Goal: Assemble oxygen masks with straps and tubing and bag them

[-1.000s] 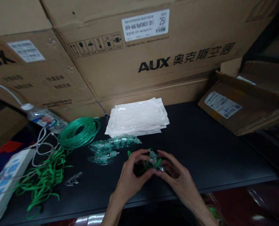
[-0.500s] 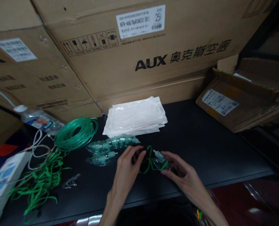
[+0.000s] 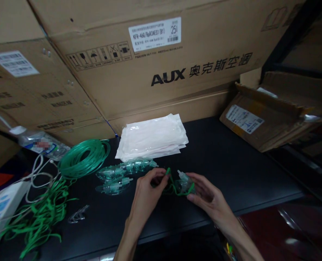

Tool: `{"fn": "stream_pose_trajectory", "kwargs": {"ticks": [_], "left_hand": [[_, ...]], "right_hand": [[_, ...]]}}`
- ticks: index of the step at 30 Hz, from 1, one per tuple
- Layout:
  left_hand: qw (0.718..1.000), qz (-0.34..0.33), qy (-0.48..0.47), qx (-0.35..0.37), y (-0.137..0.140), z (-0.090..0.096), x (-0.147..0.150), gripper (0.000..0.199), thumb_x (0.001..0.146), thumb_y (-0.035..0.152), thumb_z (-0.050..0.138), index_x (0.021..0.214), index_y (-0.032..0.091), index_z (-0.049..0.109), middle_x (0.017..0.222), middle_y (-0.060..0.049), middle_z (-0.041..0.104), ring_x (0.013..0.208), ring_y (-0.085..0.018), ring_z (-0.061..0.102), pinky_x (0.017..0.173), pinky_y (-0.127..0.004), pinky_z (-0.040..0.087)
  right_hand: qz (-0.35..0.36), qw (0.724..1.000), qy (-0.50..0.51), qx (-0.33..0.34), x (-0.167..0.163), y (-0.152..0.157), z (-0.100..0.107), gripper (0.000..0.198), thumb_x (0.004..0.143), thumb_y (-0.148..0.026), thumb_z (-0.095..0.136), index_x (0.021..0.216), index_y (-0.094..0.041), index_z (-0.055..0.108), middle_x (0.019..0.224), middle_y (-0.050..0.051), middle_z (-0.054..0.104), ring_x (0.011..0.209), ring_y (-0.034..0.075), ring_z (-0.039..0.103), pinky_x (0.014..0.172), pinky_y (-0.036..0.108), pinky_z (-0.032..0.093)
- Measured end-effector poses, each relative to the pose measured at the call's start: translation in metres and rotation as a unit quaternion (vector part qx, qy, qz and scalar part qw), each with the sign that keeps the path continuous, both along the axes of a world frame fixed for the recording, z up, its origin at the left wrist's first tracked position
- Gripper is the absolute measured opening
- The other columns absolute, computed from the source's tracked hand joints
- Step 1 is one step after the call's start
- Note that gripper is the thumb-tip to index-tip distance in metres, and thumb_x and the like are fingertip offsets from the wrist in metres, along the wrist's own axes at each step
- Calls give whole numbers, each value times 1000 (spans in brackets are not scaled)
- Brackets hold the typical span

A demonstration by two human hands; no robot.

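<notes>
My left hand pinches a green elastic strap between thumb and fingers. The strap runs across to a clear green oxygen mask, which my right hand grips from its right side. A pale connector sticks up from the mask's top. Just left of my left hand lie several similar masks in a row, with another mask in front of them. Small clear metal-looking strips rest on the black table farther left.
A pile of green straps and a coil of green tubing lie left, near a plastic bottle and white power strip. White packets are stacked behind. A large carton walls the back; an open box stands right.
My left thumb and fingers have closed on the strap and lifted part of it; before, they were apart beside it. My right hand stays on the mask. The view has shifted slightly.
</notes>
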State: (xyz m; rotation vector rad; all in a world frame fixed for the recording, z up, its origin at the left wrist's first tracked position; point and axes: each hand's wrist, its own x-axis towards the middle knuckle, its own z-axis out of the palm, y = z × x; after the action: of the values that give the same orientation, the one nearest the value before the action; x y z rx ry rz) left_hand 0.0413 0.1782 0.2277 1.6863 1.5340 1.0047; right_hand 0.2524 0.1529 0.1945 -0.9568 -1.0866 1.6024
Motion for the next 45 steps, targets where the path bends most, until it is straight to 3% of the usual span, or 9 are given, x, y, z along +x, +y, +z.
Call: {"fn": "stream_pose_trajectory", "kwargs": {"ticks": [8, 14, 18, 25, 29, 33, 37, 40, 45], "left_hand": [[993, 59, -102, 11, -8, -16, -3, 22, 94, 39, 67, 88, 20, 74, 87, -2, 79, 83, -19, 73, 76, -25, 53], [970, 59, -235, -10, -8, -18, 0, 32, 88, 32, 76, 117, 25, 64, 84, 2, 81, 81, -17, 75, 76, -23, 55], [980, 32, -188, 48, -8, -14, -4, 7, 88, 27, 76, 94, 24, 80, 83, 0, 78, 77, -15, 70, 70, -20, 51], [983, 2, -139, 119, -14, 0, -9, 9, 94, 21, 70, 92, 24, 79, 84, 0, 71, 77, -14, 64, 69, -21, 49], [983, -4, -135, 124, -19, 14, -9, 11, 99, 22, 62, 93, 23, 70, 100, -3, 75, 100, -18, 68, 91, -29, 52], [987, -80, -95, 104, -19, 21, -4, 10, 102, 23, 55, 99, 23, 65, 113, -6, 78, 125, -22, 63, 109, -40, 46], [994, -45, -79, 56, -16, 13, 0, 7, 101, 25, 57, 102, 22, 64, 89, -1, 78, 89, -17, 75, 85, -28, 55], [996, -18, -93, 5, -19, 3, 1, 7, 97, 28, 64, 98, 21, 67, 75, 3, 74, 65, -13, 69, 65, -21, 53], [993, 15, -113, -9, -35, -10, 7, 11, 94, 27, 68, 97, 22, 78, 83, 1, 73, 58, -10, 61, 59, -20, 50]], "right_hand": [[-11, 999, 26, -19, 1, 2, 2, 42, 83, -33, 85, 121, -35, 65, 122, 0, 68, 110, 16, 65, 92, 27, 53], [-7, 993, 102, -61, -11, 1, 4, 49, 80, -29, 88, 120, -36, 61, 118, -1, 68, 101, 19, 68, 90, 36, 58], [8, 989, 115, -90, -22, 2, 4, 56, 76, -32, 91, 125, -32, 65, 130, 4, 65, 113, 25, 66, 99, 45, 56], [-14, 999, 30, -5, -22, 4, -3, 40, 78, -31, 89, 114, -31, 70, 119, 2, 72, 117, 22, 65, 106, 37, 49], [-38, 998, 3, 44, -24, -2, -2, 33, 83, -31, 85, 110, -32, 68, 127, 4, 71, 120, 21, 64, 102, 34, 51], [-44, 996, -5, 73, -27, -6, -1, 28, 85, -27, 82, 108, -32, 68, 124, 3, 71, 118, 19, 66, 99, 29, 53], [-48, 997, 24, 64, -25, -7, 0, 37, 80, -24, 87, 110, -33, 67, 121, 1, 72, 113, 16, 69, 98, 27, 53], [-14, 998, 57, 36, -23, -9, 1, 45, 82, -27, 86, 120, -34, 64, 126, 3, 71, 118, 20, 67, 102, 33, 53], [5, 995, 94, -24, -27, -12, 2, 36, 98, -41, 65, 133, -32, 60, 134, 9, 66, 126, 27, 62, 105, 47, 52]]}}
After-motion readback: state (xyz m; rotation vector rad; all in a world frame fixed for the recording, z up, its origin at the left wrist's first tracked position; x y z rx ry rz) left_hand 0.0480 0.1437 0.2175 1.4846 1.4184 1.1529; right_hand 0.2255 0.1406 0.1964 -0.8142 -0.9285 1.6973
